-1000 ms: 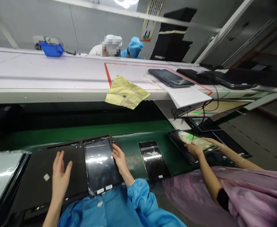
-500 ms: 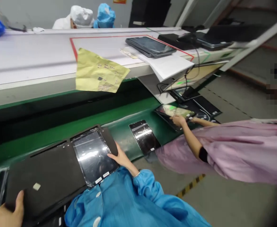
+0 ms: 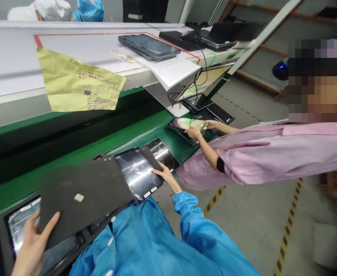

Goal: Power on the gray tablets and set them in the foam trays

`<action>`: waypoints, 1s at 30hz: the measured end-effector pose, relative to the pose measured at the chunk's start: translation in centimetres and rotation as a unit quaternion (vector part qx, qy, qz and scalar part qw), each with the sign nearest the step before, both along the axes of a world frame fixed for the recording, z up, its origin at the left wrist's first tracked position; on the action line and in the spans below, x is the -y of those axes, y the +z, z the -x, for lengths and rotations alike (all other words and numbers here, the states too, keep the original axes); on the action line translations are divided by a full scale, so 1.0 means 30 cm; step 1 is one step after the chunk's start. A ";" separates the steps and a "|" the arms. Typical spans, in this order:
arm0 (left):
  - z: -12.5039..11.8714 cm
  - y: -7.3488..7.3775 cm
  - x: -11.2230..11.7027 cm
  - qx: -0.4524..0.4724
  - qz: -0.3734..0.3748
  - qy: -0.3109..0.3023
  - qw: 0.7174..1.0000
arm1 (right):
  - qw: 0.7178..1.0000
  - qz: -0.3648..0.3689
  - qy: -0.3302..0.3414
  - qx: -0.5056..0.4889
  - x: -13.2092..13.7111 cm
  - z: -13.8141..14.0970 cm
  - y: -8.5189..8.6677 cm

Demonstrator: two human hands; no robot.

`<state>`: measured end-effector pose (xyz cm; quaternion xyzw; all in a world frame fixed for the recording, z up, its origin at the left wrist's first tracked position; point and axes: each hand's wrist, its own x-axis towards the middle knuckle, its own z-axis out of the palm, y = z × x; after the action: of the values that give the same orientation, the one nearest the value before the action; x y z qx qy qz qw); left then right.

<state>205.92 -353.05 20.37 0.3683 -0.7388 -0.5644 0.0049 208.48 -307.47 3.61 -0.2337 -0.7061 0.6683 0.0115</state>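
In the head view, grips the near left corner of the dark foam board (image 3: pixel 90 184) with the left hand (image 3: pixel 34 241), with thumb laid on top, and pinches its right end with the right hand (image 3: pixel 166 174). Carries the glossy screen panel (image 3: pixel 136 172) on the right part of that board, with labels (image 3: pixel 151 193) toward the near edge of the green tabletop (image 3: pixel 175 145); cannot tell whether set in a recess or merely lying loose. Could lose the panel over that near edge through tilting the board toward the blue smock (image 3: pixel 145 237), or through bumping it there. Might scrape the black panel (image 3: pixel 158 149), partly under or just behind the board's right end, by pressing or dragging that end down. Could also scratch the screen in the lower tray (image 3: pixel 5 226), at the tabletop's near left corner, through letting the board's left end drop or catch on the rim. Risks bending the board from holding only its ends, and smudging or shifting the panel with the right thumb, close to its right edge. Seems well apart from the co-worker's hands (image 3: pixel 194 133), farther right along the tabletop, but could knock into them by swinging that way.
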 end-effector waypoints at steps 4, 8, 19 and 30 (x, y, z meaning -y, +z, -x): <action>0.067 -0.066 -0.223 0.005 -0.131 -0.082 0.988 | 0.999 -0.020 -0.027 0.034 -0.213 0.017 0.006; 0.067 -0.140 -0.414 -0.025 -0.212 -0.088 0.973 | 0.996 -0.039 -0.042 0.073 -0.375 0.046 0.029; 0.212 -0.214 -0.595 -0.089 -0.262 -0.068 0.959 | 0.982 -0.113 -0.098 0.116 -0.542 0.176 0.001; 0.523 -0.221 -0.602 -0.168 -0.230 -0.058 0.957 | 0.984 -0.150 -0.070 0.073 -0.518 0.563 -0.013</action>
<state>190.21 -334.98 13.73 0.2160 -0.5976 -0.7721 0.0110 191.59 -291.92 3.23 -0.3264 -0.7789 0.5338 0.0421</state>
